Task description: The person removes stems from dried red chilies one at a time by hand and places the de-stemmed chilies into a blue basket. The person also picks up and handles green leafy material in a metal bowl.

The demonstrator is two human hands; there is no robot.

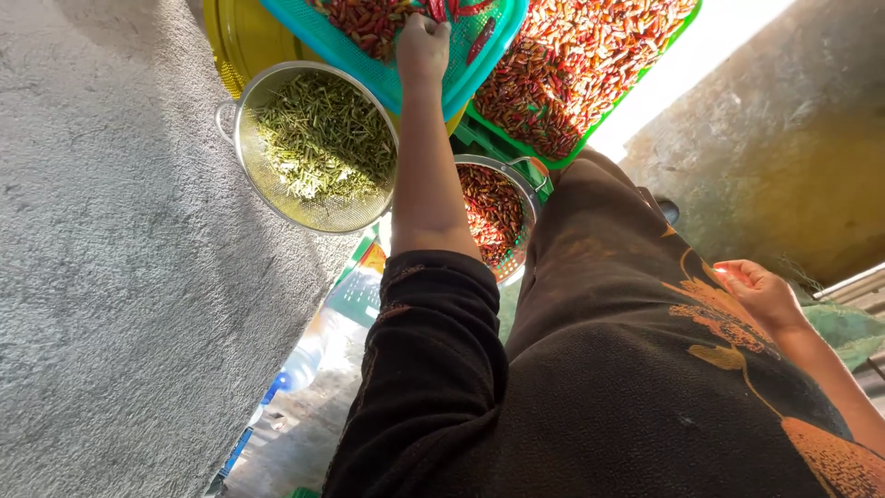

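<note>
At frame top, my left hand [422,46] grasps chillies [369,20] in the teal tray [489,46]; I judge tipping could spill them. My right hand [758,293] rests loosely open.

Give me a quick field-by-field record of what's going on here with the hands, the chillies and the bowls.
Left hand: left hand reaches into the teal basket of red chillies, fingers among them
Right hand: right hand rests open by the person's knee, apparently holding nothing
Green tray: green tray heaped with red chillies, beside the teal basket
Large colander: metal colander holding green stems
Small colander: smaller metal colander with red chillies, partly behind the forearm
Clothing: dark garment with orange flower print
</note>
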